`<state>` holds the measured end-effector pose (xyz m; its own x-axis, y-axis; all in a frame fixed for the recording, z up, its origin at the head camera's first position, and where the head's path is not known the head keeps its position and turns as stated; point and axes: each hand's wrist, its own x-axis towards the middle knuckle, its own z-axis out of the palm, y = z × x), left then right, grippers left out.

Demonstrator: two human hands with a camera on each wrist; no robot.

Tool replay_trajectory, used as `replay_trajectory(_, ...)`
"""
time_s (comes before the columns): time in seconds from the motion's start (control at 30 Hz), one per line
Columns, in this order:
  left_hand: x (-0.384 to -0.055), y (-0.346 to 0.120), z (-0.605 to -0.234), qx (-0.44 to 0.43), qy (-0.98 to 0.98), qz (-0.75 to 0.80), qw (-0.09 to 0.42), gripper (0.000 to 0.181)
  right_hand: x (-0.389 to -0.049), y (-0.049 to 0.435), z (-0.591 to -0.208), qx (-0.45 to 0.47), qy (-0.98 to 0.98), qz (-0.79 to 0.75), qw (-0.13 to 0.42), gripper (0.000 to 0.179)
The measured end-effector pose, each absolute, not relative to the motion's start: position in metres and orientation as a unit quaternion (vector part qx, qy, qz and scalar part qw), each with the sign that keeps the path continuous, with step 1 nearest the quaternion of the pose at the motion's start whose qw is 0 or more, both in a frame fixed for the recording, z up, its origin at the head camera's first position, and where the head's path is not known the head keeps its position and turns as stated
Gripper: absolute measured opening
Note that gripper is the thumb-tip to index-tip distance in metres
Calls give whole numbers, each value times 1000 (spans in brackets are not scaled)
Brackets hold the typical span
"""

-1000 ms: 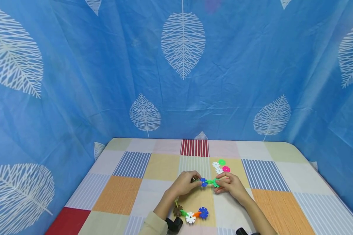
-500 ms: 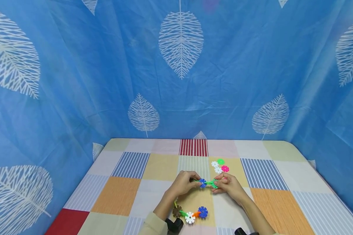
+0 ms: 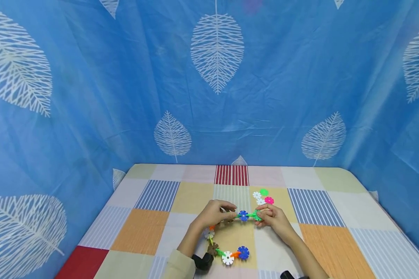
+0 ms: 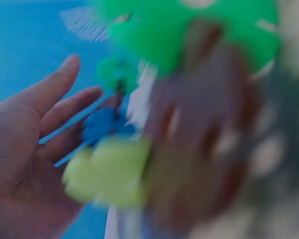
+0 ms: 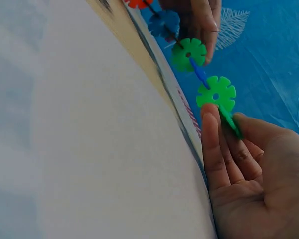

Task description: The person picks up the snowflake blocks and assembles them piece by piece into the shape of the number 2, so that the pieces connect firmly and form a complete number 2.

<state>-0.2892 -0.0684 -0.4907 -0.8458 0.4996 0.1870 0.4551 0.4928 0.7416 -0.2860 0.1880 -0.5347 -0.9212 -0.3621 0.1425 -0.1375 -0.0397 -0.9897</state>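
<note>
Notched plastic discs are slotted together into a curved chain, with a white disc (image 3: 228,258) and a blue end disc (image 3: 243,253) at its near end. My right hand (image 3: 274,223) pinches a green disc (image 5: 230,122) at the far end between thumb and fingers. Beside it in the chain is a blue disc (image 3: 243,216). Just left of that, my left hand (image 3: 213,213) is over the chain. In the left wrist view its fingers are loosely extended, near a yellow-green disc (image 4: 109,172) and a blurred brown disc (image 4: 199,124). Part of the chain is hidden behind the left hand.
Beyond my right hand lie loose discs: a green one (image 3: 264,192), a pink one (image 3: 269,200) and white ones (image 3: 257,195). A patchwork cloth covers the table (image 3: 139,221). Blue leaf-print curtain (image 3: 265,97) encloses its back and sides.
My left hand has shifted left, off the far blue disc, baring more of the chain near its wrist. The right hand keeps its pinch on the green disc, almost in place.
</note>
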Motion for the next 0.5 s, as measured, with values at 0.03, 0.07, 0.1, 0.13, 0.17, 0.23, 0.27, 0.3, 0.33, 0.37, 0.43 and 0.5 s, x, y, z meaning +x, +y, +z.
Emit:
replay_trajectory(0.03, -290, -74, -490, 270, 864, 424, 39, 31, -286, 188, -535, -182, 694, -693, 73, 36)
replay_trajectory(0.07, -291, -79, -489, 264, 866, 422, 51, 31, -287, 187, -535, -181, 699, -688, 67, 35)
replay_trajectory(0.1, -291, -84, -489, 259, 868, 419, 63, 31, -287, 187, -535, -181, 705, -683, 61, 34)
replay_trajectory(0.13, -291, -89, -487, 254, 872, 412, 73, 30, -287, 187, -535, -181, 709, -679, 58, 32)
replay_trajectory(0.17, -291, -94, -485, 247, 877, 404, 83, 30, -288, 187, -535, -183, 713, -674, 55, 31)
replay_trajectory(0.23, -287, -103, -478, 222, 886, 392, 112, 29, -288, 187, -535, -188, 718, -669, 51, 30)
replay_trajectory(0.27, -284, -107, -474, 201, 893, 382, 129, 29, -289, 186, -535, -186, 718, -668, 51, 31)
replay_trajectory(0.3, -281, -110, -470, 179, 901, 368, 147, 30, -289, 186, -535, -183, 719, -669, 50, 31)
replay_trajectory(0.33, -277, -113, -465, 156, 908, 350, 167, 30, -289, 185, -535, -178, 718, -671, 50, 33)
replay_trajectory(0.37, -273, -116, -460, 134, 913, 333, 194, 33, -289, 185, -535, -171, 718, -673, 49, 34)
replay_trajectory(0.43, -268, -118, -454, 112, 914, 298, 253, 38, -288, 183, -535, -150, 719, -676, 47, 35)
replay_trajectory(0.5, -266, -118, -452, 119, 902, 279, 307, 43, -288, 181, -535, -131, 722, -677, 45, 35)
